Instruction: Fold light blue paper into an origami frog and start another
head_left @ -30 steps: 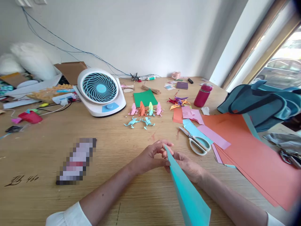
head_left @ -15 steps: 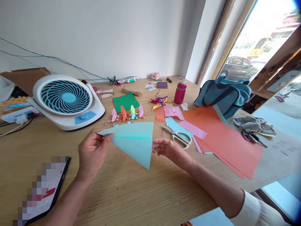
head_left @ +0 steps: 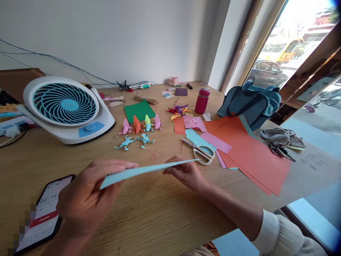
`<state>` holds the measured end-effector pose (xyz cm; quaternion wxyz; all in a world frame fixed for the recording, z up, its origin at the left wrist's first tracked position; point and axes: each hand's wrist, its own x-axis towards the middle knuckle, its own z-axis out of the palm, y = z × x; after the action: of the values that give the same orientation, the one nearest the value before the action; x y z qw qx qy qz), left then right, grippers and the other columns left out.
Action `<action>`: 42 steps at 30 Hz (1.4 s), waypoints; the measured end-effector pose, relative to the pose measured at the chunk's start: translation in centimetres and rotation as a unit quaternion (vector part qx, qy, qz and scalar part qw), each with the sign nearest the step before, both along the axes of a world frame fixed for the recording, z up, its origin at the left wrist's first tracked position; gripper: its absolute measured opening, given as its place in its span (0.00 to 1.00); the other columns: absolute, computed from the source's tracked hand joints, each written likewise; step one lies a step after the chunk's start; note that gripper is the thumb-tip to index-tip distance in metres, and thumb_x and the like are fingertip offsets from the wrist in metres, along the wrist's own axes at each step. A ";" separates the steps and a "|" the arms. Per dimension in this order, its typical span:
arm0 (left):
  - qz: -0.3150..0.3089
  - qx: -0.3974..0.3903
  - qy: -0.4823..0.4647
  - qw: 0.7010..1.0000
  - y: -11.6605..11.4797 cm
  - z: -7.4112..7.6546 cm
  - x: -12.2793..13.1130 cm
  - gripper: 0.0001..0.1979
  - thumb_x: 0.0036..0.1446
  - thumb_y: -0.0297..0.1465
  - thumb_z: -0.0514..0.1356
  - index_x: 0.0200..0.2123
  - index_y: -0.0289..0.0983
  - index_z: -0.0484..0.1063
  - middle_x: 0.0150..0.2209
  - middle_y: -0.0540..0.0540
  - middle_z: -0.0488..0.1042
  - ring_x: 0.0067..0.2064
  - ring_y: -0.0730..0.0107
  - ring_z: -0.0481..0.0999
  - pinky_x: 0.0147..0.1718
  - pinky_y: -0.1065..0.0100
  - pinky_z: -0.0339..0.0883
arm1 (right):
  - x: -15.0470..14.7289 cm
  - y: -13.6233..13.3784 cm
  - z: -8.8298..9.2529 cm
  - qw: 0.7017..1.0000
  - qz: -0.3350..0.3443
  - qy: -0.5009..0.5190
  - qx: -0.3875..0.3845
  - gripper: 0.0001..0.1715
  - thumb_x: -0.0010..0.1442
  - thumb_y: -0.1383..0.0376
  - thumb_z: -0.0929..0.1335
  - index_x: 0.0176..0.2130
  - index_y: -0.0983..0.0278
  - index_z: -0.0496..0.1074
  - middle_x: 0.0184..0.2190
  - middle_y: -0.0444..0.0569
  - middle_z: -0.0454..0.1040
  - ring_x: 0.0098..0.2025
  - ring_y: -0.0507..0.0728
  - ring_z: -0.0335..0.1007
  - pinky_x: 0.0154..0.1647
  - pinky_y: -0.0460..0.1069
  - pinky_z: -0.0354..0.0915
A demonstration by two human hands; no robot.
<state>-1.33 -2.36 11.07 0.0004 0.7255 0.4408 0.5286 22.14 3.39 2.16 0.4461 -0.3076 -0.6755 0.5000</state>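
Observation:
A light blue folded paper point(head_left: 145, 170) is seen nearly edge-on above the wooden table point(head_left: 149, 220), its narrow tip toward the right. My left hand point(head_left: 90, 188) grips its wider left end between thumb and fingers. Near the right part of the paper, my right hand point(head_left: 185, 173) is closed on it, with the fingers partly behind the sheet. Two small blue paper figures point(head_left: 125, 142) lie flat beyond the paper. Behind them stand several folded figures in pink, orange point(head_left: 137, 124) and green. White-handled scissors point(head_left: 204, 154) rest just past the paper's tip.
A white fan point(head_left: 69, 110) stands at the left, a phone point(head_left: 45, 213) at front left. Green paper point(head_left: 139, 111), a red bottle point(head_left: 202, 101), paper strips point(head_left: 217, 142), large orange sheets point(head_left: 247, 153) and a blue bag point(head_left: 249, 105) lie or stand farther back and right.
The blue paper has turned from face-on to nearly edge-on, its narrow tip now at the right. My right hand has closed on it. The two blue figures have come into full view.

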 end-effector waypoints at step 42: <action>-0.068 -0.126 0.332 0.932 -3.4 -10.2 -2.7 0.13 0.64 0.24 0.55 0.50 0.33 0.73 0.48 0.39 0.76 0.50 0.59 0.74 0.48 0.56 0.73 | 2.8 -5.0 -1.4 0.799 0.041 -0.433 0.415 0.21 0.68 0.70 0.61 0.58 0.67 0.69 0.58 0.55 0.71 0.59 0.63 0.67 0.58 0.63 0.63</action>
<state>-4.04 -5.78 0.89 -0.0191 0.8817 0.4286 0.1965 24.93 -1.58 0.74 0.1712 -0.2491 -0.9532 0.0047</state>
